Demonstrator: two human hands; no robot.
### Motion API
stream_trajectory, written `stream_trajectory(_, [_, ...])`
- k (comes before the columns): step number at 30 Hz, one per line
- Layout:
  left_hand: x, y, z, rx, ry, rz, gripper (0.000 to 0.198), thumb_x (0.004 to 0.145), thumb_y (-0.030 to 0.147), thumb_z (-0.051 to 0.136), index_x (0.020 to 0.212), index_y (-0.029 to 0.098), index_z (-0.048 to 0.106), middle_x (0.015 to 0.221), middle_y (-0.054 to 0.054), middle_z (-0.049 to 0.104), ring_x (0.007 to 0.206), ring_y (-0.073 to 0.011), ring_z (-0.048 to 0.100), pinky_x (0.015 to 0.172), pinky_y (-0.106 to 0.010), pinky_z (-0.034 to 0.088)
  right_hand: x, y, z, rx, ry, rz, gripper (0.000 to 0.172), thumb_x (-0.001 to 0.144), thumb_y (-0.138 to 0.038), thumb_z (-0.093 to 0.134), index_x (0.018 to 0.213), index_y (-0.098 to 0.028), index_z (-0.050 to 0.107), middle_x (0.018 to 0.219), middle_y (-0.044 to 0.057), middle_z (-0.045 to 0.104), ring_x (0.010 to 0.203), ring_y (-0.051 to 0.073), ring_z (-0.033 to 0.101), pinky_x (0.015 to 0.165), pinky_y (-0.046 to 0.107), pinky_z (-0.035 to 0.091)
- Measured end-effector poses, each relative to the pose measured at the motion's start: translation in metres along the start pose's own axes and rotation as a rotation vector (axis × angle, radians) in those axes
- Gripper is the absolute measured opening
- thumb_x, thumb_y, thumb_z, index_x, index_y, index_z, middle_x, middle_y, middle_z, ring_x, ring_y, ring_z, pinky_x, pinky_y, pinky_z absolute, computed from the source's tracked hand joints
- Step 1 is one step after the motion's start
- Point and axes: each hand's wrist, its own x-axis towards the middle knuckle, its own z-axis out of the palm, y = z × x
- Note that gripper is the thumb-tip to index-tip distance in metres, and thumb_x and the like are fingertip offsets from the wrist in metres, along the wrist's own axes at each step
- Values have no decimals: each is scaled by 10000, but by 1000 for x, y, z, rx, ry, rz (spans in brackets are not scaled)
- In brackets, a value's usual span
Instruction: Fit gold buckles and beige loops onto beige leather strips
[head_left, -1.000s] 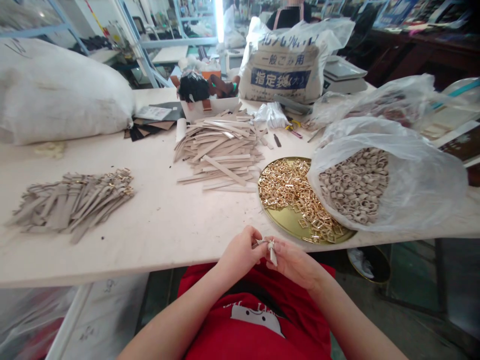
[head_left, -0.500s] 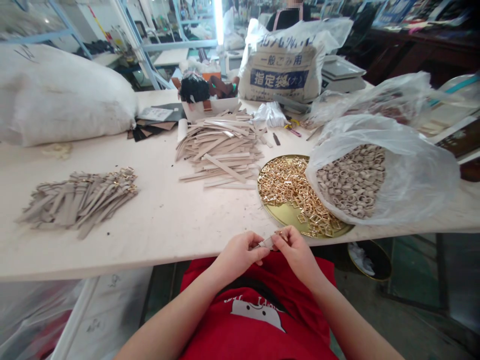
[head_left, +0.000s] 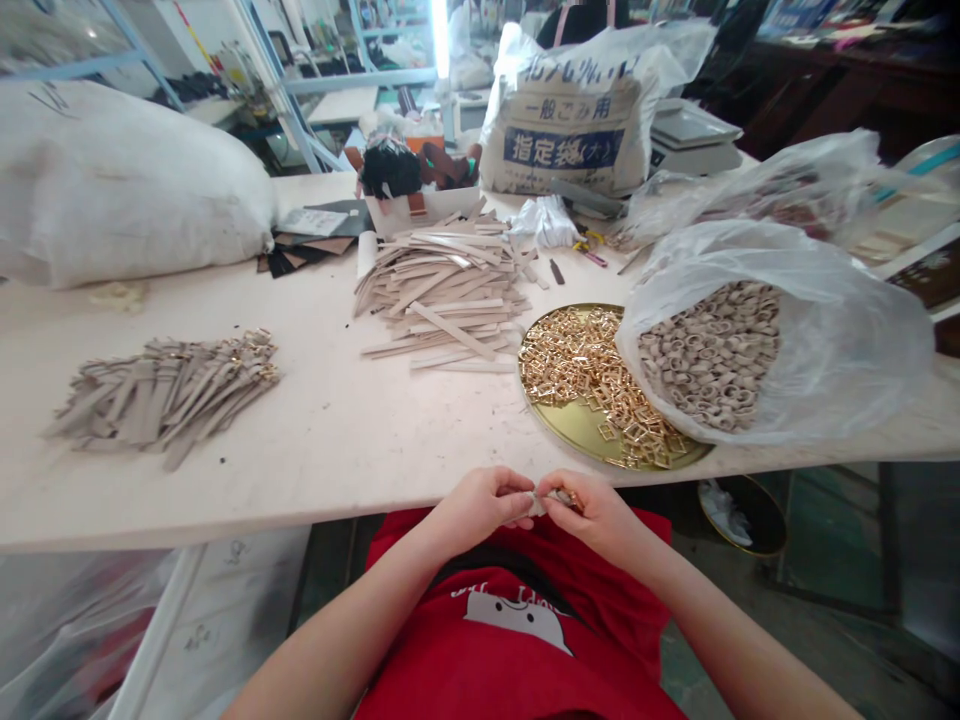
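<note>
Close together at the table's front edge, my left hand [head_left: 491, 508] and my right hand [head_left: 581, 505] both pinch a short beige strap [head_left: 537, 503]. Most of the strap is hidden by my fingers. A small gold buckle shows at the fingers of my right hand. Just beyond that hand lies a round gold tray [head_left: 566, 428] heaped with gold buckles [head_left: 577, 350]. Beside it, an open plastic bag [head_left: 832, 370] holds many small beige loops [head_left: 709, 355]. A pile of flat beige strips [head_left: 442, 285] lies behind, in the middle of the table.
At the left lies a heap of beige straps with gold buckles [head_left: 169, 390]. A big white sack [head_left: 127, 190] stands behind it. Toward the back are a printed bag [head_left: 566, 120], a box of dark items [head_left: 420, 205], and a scale [head_left: 694, 135]. A bin [head_left: 742, 515] sits below the table.
My hands have come slightly closer together, and my right hand has turned and dropped a little. Both still hold the strap. The view has shifted slightly.
</note>
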Motion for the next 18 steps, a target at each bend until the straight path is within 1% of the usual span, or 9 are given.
stream_trajectory(2, [2,-3,1,56,-10,23,280,753,325,522,915,122,625,750,-46,650,673,-136,599,648,-251,461,-2,1,0,-9,-51,7,103,786,-232,480,794,-209,580,682,-6,592,614,145,504,575,266,367])
stream_trajectory(4, [4,-3,2,78,-11,39,283,762,324,503,916,119,624,756,-49,652,687,-142,601,655,-258,463,-4,3,2,-11,-32,44,97,794,-244,472,781,-205,560,651,-12,571,587,139,487,558,264,359])
stream_trajectory(7, [5,2,2,43,-50,67,298,781,299,466,967,116,610,827,-59,654,736,-145,607,688,-264,468,-5,7,8,20,105,122,104,809,-277,459,781,-202,527,633,-17,541,571,137,470,552,265,356])
stream_trajectory(10, [6,6,2,67,-105,102,286,789,261,443,970,120,613,856,-56,652,761,-139,599,721,-264,461,-4,10,16,66,229,165,124,815,-311,455,789,-204,513,641,-11,534,572,144,473,554,274,361])
stream_trajectory(12, [8,5,2,72,-76,94,275,784,250,450,964,116,608,852,-59,651,762,-139,599,726,-265,461,-1,11,21,63,295,182,129,812,-326,461,795,-208,509,657,2,549,593,158,491,566,285,367])
stream_trajectory(15, [15,-1,5,11,7,49,280,774,265,478,984,108,577,868,-76,644,754,-141,612,698,-261,471,4,13,27,35,389,207,141,815,-342,452,799,-211,502,682,21,574,636,181,516,589,303,372])
stream_trajectory(18, [20,-7,7,-23,27,-18,270,770,290,489,958,107,552,807,-73,638,676,-122,610,642,-245,477,5,17,32,21,413,219,164,821,-364,438,792,-214,500,668,23,574,636,187,520,586,307,371])
